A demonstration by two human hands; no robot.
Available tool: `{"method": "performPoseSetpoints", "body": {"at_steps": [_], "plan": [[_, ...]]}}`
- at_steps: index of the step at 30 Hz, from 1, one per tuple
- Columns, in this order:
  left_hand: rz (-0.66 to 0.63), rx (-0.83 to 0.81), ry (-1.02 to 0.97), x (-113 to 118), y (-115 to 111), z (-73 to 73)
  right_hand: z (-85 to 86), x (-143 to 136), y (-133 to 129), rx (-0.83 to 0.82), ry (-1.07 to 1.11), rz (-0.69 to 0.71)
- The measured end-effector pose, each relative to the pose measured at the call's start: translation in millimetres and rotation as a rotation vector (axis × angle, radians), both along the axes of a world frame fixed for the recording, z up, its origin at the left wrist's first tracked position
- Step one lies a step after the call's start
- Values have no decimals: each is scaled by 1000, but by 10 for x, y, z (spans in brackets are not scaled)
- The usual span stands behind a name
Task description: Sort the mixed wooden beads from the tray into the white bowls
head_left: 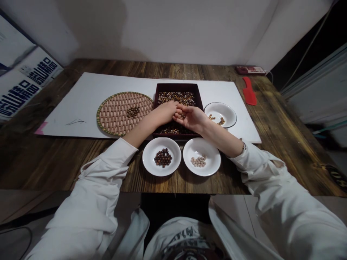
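A dark red box holds many round beads in brown, yellow and pale tones. Above its middle, my two hands meet. My left hand reaches in from the left, back upward, its fingers bent against the fingertips of the other hand; whatever they pinch is hidden. Palm turned up and cupped, my right hand has a few small brownish beads showing between its thumb and fingers. Just in front of the box stand a white bowl of dark brown beads and a white bowl of pale beads.
A round woven tray with greenish-brown beads lies left of the box. To the right, a white bowl holds yellowish beads. A white board lies beneath them. A red scraper and a dark red device lie farther right.
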State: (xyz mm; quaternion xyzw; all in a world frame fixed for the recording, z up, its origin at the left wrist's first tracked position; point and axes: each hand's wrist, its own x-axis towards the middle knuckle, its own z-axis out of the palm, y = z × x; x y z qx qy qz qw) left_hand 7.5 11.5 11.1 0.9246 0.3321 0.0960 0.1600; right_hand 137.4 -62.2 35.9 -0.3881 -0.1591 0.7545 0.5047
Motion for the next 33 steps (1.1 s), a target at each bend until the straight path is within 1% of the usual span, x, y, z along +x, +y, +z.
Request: {"method": "performPoseSetpoints", "body": {"at_steps": [3,7,14,20,25,29,33], "plan": [[-11,-15,15,-9,6,16,6,2,-8,-5,-2,-5],[9,44,52,-18,3,35,-2,10,-6,7,13,17],[16,53,76,-23,3,21,21,7,-11,0,-17,23],[-11,113,164,0,-33,65,-28,16,10,35,-47,-1],[5,125,193,22,-78,113,-59,39,23,73,-31,12],[16,152,190,29,-87,107,-62,41,32,51,-32,-12],[-19,171,199,29,-75,88,-61,25,36,63,-31,-34]]}}
